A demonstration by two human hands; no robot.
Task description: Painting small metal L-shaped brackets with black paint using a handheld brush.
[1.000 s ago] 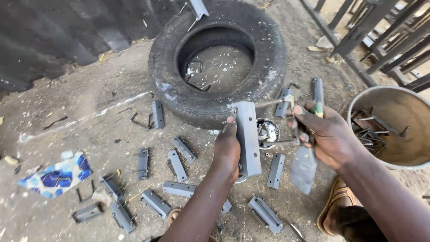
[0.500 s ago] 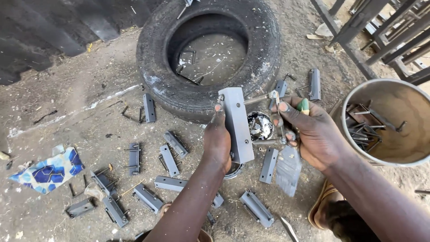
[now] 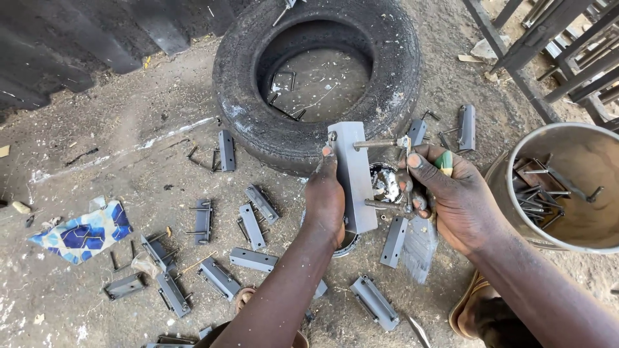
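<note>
Hands meet over the dirt floor [image 3: 148, 122], just near of an old black tyre [image 3: 245, 96] lying flat. The left hand [image 3: 325, 203] is closed round the lower part of a flat grey metal plate [image 3: 353, 174], held upright with its thumb along the left edge. Two metal rods [image 3: 374, 144] stick out from the plate's right side, one near its top and one lower down. The right hand [image 3: 451, 196] is closed too: its fingers curl round a green-handled brush [image 3: 443, 162], whose pale bristles hang below the fist, and its fingertips touch the rods. Behind the plate, between the two hands, a small open tin [image 3: 385, 183] shows a shiny inside.

Scattered on the floor to the left and near side lie many similar grey brackets [image 3: 251, 227], some with rods fitted. One more bracket [image 3: 465, 127] lies far right beside the tyre. At the right edge stands a round metal bucket [image 3: 516, 154] holding loose rods and bits of metal. A blue and white patterned scrap [image 3: 80, 232] lies far to the left.
</note>
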